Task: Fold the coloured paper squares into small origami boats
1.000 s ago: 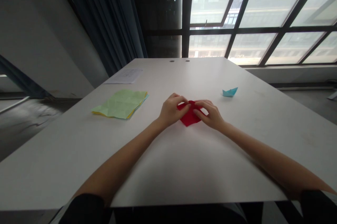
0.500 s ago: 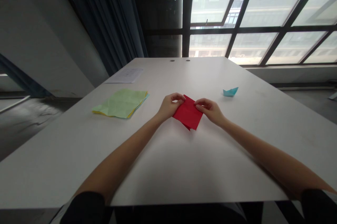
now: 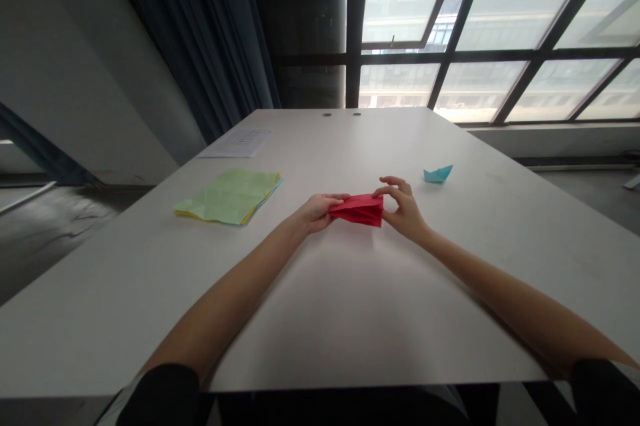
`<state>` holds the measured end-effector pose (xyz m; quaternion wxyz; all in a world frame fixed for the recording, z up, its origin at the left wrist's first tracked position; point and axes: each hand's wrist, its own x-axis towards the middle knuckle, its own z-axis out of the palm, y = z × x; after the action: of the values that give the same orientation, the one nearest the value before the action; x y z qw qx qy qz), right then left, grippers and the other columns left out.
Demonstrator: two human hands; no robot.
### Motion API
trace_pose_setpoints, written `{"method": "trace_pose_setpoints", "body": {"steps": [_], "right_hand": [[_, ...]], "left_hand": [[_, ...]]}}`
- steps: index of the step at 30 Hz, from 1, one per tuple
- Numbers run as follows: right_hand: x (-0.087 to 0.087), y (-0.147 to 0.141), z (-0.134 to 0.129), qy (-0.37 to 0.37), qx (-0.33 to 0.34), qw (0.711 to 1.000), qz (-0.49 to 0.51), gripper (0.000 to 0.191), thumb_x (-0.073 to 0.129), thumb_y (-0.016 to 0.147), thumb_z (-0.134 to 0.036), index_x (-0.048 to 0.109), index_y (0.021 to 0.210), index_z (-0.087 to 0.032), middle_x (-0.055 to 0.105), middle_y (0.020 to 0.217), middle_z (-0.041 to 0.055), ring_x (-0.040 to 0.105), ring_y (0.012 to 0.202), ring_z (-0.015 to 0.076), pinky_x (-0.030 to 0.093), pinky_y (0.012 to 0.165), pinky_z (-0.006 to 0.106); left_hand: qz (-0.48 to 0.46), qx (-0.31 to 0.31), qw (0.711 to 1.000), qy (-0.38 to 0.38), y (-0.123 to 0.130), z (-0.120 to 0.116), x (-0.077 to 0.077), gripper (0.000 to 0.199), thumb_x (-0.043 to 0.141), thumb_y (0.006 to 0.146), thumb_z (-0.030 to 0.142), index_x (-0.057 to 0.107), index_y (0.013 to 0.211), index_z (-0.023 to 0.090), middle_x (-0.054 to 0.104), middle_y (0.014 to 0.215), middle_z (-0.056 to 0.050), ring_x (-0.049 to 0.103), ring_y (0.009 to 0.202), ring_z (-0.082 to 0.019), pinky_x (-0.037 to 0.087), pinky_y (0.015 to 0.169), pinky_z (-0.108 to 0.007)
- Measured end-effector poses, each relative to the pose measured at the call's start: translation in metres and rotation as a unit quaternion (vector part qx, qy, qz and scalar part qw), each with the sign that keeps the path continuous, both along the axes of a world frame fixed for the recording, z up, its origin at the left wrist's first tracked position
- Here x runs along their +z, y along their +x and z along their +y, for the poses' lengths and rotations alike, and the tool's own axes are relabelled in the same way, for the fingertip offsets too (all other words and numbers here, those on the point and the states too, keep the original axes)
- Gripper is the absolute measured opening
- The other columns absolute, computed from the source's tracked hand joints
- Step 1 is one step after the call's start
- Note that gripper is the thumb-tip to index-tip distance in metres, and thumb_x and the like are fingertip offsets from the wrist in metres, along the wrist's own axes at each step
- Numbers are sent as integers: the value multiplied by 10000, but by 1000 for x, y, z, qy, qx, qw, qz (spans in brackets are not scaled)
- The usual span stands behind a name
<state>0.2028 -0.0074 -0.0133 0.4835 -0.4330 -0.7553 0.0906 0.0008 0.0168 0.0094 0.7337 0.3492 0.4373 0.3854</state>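
Observation:
A folded piece of red paper (image 3: 357, 209) is held above the white table between both hands, its layered edge facing me and slightly parted. My left hand (image 3: 319, 211) pinches its left end, fingers on top and thumb side partly hidden. At the right end, my right hand (image 3: 401, 207) grips the paper between thumb and index finger, with the other fingers raised and curled. Beyond my right hand, a small light-blue folded paper boat (image 3: 437, 175) rests on the table.
To the left lies a stack of coloured paper sheets (image 3: 230, 197), green on top with yellow and blue edges below. A printed white sheet (image 3: 237, 143) is farther back on the white table (image 3: 320, 319). Two dark round holes sit near its far edge.
The red paper has tipped from showing its flat, diamond-like face to showing its layered edge. My left hand has lowered slightly, and both hands have shifted their grip to the paper's ends.

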Motion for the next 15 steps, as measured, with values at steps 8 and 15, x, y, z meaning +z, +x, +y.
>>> {"method": "trace_pose_setpoints", "body": {"steps": [8, 15], "right_hand": [[-7, 5, 14, -161, 10, 954, 251, 241, 604, 720, -439, 573, 744, -202, 637, 716, 15, 585, 669, 166, 493, 619, 301], [-7, -5, 8, -275, 106, 887, 356, 311, 706, 617, -435, 594, 786, -200, 675, 762, 16, 625, 722, 182, 518, 670, 320]], "left_hand": [[61, -103, 990, 73, -1, -2, -1, 586, 406, 725, 679, 634, 783, 142, 611, 801, -82, 572, 648, -132, 469, 524, -236], [108, -71, 967, 218, 7, -7, -11, 412, 741, 588, 311, 635, 936, 120, 653, 877, -80, 587, 707, -121, 446, 620, -236]]}}
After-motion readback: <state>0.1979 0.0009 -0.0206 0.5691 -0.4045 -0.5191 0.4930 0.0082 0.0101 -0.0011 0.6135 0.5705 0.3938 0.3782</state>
